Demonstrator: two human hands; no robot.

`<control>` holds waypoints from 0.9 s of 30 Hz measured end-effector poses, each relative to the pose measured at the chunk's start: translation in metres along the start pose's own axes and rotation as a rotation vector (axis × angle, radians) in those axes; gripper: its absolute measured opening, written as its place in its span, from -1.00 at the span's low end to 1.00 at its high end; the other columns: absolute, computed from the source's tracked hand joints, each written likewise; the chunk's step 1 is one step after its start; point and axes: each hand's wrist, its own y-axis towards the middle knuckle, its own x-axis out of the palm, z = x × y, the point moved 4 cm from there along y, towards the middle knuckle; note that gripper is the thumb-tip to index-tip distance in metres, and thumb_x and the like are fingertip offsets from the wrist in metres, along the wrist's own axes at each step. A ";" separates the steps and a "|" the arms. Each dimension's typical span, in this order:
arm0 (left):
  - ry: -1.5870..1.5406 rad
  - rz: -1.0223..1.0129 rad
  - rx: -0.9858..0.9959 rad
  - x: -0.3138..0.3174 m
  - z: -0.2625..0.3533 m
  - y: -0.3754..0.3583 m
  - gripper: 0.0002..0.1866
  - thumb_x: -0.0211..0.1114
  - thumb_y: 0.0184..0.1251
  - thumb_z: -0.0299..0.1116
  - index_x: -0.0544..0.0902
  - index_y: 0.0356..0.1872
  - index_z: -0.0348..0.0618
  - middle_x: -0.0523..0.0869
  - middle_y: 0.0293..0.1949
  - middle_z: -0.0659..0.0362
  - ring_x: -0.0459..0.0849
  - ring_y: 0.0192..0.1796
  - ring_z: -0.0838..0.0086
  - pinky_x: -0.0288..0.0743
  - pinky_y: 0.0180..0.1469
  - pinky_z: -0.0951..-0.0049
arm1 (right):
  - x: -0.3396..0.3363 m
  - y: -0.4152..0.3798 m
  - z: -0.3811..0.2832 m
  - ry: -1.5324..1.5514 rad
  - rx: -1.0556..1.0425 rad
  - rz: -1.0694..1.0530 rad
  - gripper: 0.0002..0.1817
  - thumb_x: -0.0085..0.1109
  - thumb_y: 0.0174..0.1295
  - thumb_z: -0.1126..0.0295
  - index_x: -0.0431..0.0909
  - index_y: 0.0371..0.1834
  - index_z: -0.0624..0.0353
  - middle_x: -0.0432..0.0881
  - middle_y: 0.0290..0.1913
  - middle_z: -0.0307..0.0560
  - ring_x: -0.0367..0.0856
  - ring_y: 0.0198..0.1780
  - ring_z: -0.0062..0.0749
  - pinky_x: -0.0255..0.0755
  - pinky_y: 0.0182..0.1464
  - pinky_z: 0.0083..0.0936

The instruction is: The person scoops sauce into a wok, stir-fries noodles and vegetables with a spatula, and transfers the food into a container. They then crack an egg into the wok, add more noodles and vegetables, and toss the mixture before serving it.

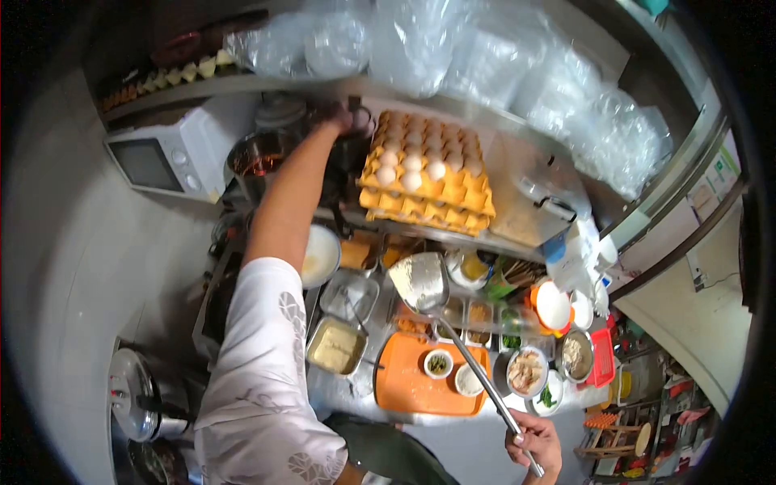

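My right hand (533, 443) is closed around the metal handle of a wok spatula (477, 368). Its broad blade, with pale residue on it, is raised over the counter, below the egg trays in this view. My left arm stretches up to the shelf, where my left hand (352, 121) is beside dark pots and left of the stacked yellow egg trays (428, 198). Blur and shadow hide its fingers, and I cannot tell what they hold. Brown and white eggs (411, 163) fill much of the top tray. A dark pot (257, 162) with reddish contents stands left of my forearm.
An orange tray (396, 380) carries small bowls. Around it stand a square pan (337, 346) of pale food, a steel bowl (527, 373) and a red basket (602, 357). A microwave (153, 158) is at the left, and plastic-wrapped containers (420, 40) line the upper shelf.
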 end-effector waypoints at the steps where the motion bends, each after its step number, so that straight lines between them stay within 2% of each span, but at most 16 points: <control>1: 0.034 -0.092 -0.017 -0.009 0.007 -0.005 -0.48 0.04 0.39 -0.04 0.58 0.31 0.08 0.54 0.36 0.00 0.44 0.45 0.08 0.40 0.38 0.05 | 0.007 0.000 -0.005 -0.025 0.046 0.068 -0.37 0.29 0.25 0.45 0.38 0.41 0.36 0.54 -0.52 -0.15 0.34 -0.72 -0.64 0.16 -0.71 -0.68; 2: 0.195 -0.126 0.034 -0.022 0.019 -0.013 -0.52 0.04 0.38 -0.09 0.63 0.24 0.02 0.57 0.33 0.00 0.49 0.41 0.09 0.41 0.38 0.07 | 0.016 -0.005 -0.011 -0.047 0.103 0.136 -0.30 0.36 0.25 0.32 0.35 0.45 0.28 0.58 -0.46 -0.22 0.37 -0.69 -0.68 0.20 -0.69 -0.74; 3: 0.076 -0.188 0.004 -0.050 0.030 -0.026 -0.55 0.07 0.36 -0.14 0.65 0.19 -0.01 0.61 0.28 0.00 0.53 0.37 0.11 0.42 0.37 0.07 | 0.026 -0.004 -0.021 -0.111 0.096 0.105 -0.37 0.32 0.28 0.35 0.39 0.41 0.30 0.59 -0.45 -0.20 0.39 -0.68 -0.65 0.22 -0.67 -0.73; 6: -0.075 -0.180 -0.024 -0.103 0.047 -0.064 -0.70 0.19 0.23 -0.29 0.74 -0.04 0.08 0.61 0.22 -0.08 0.52 0.34 0.07 0.40 0.36 0.03 | 0.042 0.005 -0.035 -0.057 -0.007 0.098 -0.47 0.30 0.28 0.37 0.47 0.29 0.33 0.59 -0.44 -0.20 0.35 -0.69 -0.71 0.16 -0.69 -0.78; 7: 0.055 -0.060 0.020 -0.091 0.040 -0.055 -0.64 0.20 0.21 -0.28 0.69 0.05 0.03 0.63 0.17 -0.11 0.54 0.32 0.08 0.40 0.36 0.07 | 0.037 0.008 -0.037 -0.075 0.007 0.045 -0.51 0.25 0.32 0.36 0.48 0.29 0.31 0.61 -0.42 -0.18 0.40 -0.67 -0.57 0.28 -0.65 -0.65; 10: -0.062 -0.031 0.045 -0.077 -0.011 -0.022 -0.56 0.20 0.20 -0.27 0.62 0.14 -0.03 0.61 0.20 -0.13 0.52 0.32 0.01 0.38 0.37 0.08 | 0.029 0.024 -0.037 0.034 -0.059 -0.004 -0.42 0.22 0.25 0.58 0.38 0.38 0.46 0.49 -0.59 -0.02 0.29 -0.77 -0.60 0.10 -0.75 -0.63; 12: -0.223 -0.044 0.096 -0.124 -0.037 -0.060 -0.49 0.21 0.20 -0.24 0.56 0.23 -0.06 0.56 0.27 -0.16 0.51 0.31 -0.04 0.40 0.33 0.07 | 0.028 0.030 -0.039 0.065 -0.071 -0.031 -0.41 0.22 0.25 0.57 0.37 0.38 0.48 0.49 -0.60 0.02 0.27 -0.79 -0.60 0.11 -0.77 -0.64; 14: 0.034 -0.145 0.154 -0.203 -0.036 -0.117 -0.54 0.22 0.21 -0.19 0.62 0.12 -0.15 0.62 0.18 -0.21 0.60 0.20 -0.05 0.48 0.21 0.10 | 0.020 0.033 -0.040 0.019 -0.066 -0.026 -0.41 0.22 0.26 0.56 0.36 0.38 0.49 0.50 -0.59 0.03 0.28 -0.80 -0.60 0.13 -0.77 -0.64; 15: 0.092 -0.218 0.074 -0.205 -0.060 -0.126 -0.57 0.28 0.17 -0.24 0.67 0.07 -0.14 0.66 0.13 -0.17 0.62 0.20 -0.05 0.52 0.20 0.12 | 0.019 0.035 -0.041 0.057 -0.035 0.015 -0.40 0.34 0.20 0.52 0.47 0.35 0.36 0.52 -0.59 0.00 0.27 -0.76 -0.55 0.08 -0.74 -0.61; 16: 0.151 -0.290 -0.004 -0.205 -0.080 -0.134 -0.61 0.34 0.12 -0.29 0.71 0.01 -0.13 0.70 0.09 -0.14 0.63 0.20 -0.04 0.56 0.19 0.13 | 0.020 0.038 -0.043 0.077 -0.041 0.011 -0.40 0.34 0.20 0.52 0.46 0.35 0.37 0.51 -0.59 0.00 0.28 -0.75 -0.57 0.08 -0.74 -0.61; 18: 0.178 -0.364 -0.103 -0.219 -0.087 -0.163 -0.64 0.39 0.10 -0.24 0.73 -0.07 -0.16 0.73 0.00 -0.13 0.68 0.12 -0.03 0.57 0.14 0.13 | 0.023 0.043 -0.052 0.080 -0.045 -0.037 -0.40 0.33 0.22 0.53 0.44 0.36 0.40 0.51 -0.58 0.00 0.27 -0.76 -0.59 0.08 -0.75 -0.62; 20: 0.144 -0.305 -0.090 -0.209 -0.105 -0.173 -0.66 0.41 0.12 -0.22 0.73 -0.10 -0.16 0.74 0.01 -0.12 0.69 0.10 -0.01 0.57 0.12 0.11 | 0.031 0.047 -0.065 0.066 -0.034 -0.032 -0.41 0.31 0.23 0.54 0.43 0.36 0.42 0.51 -0.55 0.00 0.25 -0.77 -0.59 0.08 -0.76 -0.66; 24: 0.246 -0.308 -0.080 -0.215 -0.078 -0.171 -0.66 0.38 0.21 -0.14 0.70 -0.11 -0.15 0.74 0.00 -0.11 0.71 0.08 0.01 0.57 0.11 0.10 | 0.043 0.046 -0.087 0.022 -0.086 -0.007 -0.41 0.28 0.24 0.55 0.41 0.35 0.48 0.50 -0.56 0.02 0.23 -0.78 -0.61 0.08 -0.77 -0.66; 26: 0.336 -0.180 0.034 -0.194 -0.054 -0.149 -0.61 0.33 0.28 -0.08 0.68 0.00 -0.10 0.75 0.02 -0.07 0.70 0.10 0.05 0.55 0.13 0.06 | 0.053 0.045 -0.100 -0.007 -0.117 -0.005 -0.42 0.27 0.25 0.54 0.40 0.35 0.50 0.50 -0.57 0.01 0.24 -0.78 -0.62 0.08 -0.77 -0.66; 27: 0.227 -0.125 0.113 -0.176 -0.040 -0.132 -0.58 0.30 0.30 -0.05 0.67 0.06 -0.08 0.74 0.03 -0.06 0.70 0.10 0.04 0.54 0.16 0.05 | 0.057 0.044 -0.105 -0.023 -0.135 -0.002 -0.41 0.25 0.26 0.55 0.38 0.36 0.51 0.49 -0.57 0.01 0.23 -0.78 -0.63 0.07 -0.77 -0.68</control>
